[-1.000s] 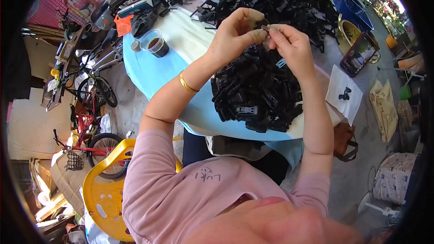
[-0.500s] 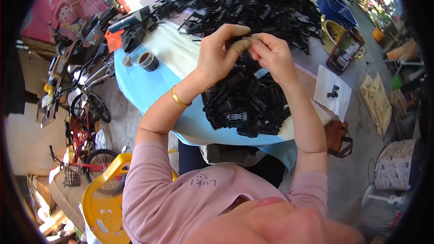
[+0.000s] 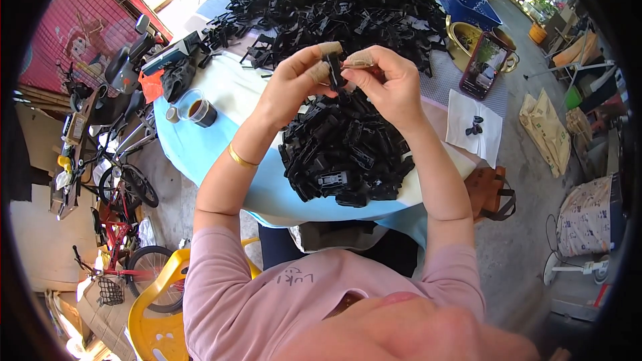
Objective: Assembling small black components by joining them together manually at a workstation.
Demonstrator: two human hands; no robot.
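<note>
Above the table, my left hand (image 3: 292,87) pinches an upright black plastic part (image 3: 335,73) between taped fingertips. Close at its right side is my right hand (image 3: 389,85), thumb and taped index finger pressed together; whatever they grip is too small to make out. Below both hands lies a near heap of black plastic parts (image 3: 348,154), one with a greyish face. A much larger heap of similar parts (image 3: 334,7) spreads over the far half of the table.
A clear cup of dark liquid (image 3: 200,112) stands left on the cloth-covered table (image 3: 194,154). On the right are a phone (image 3: 483,67), a white paper (image 3: 491,127) with small black pieces, a brass-coloured pot (image 3: 461,39) and a blue basket (image 3: 465,1). Bicycles (image 3: 120,227) stand to the left.
The black part now shows upright in my left fingers, where before my hands hid what they held. Both hands have drawn slightly apart, and the whole view has shifted a little.
</note>
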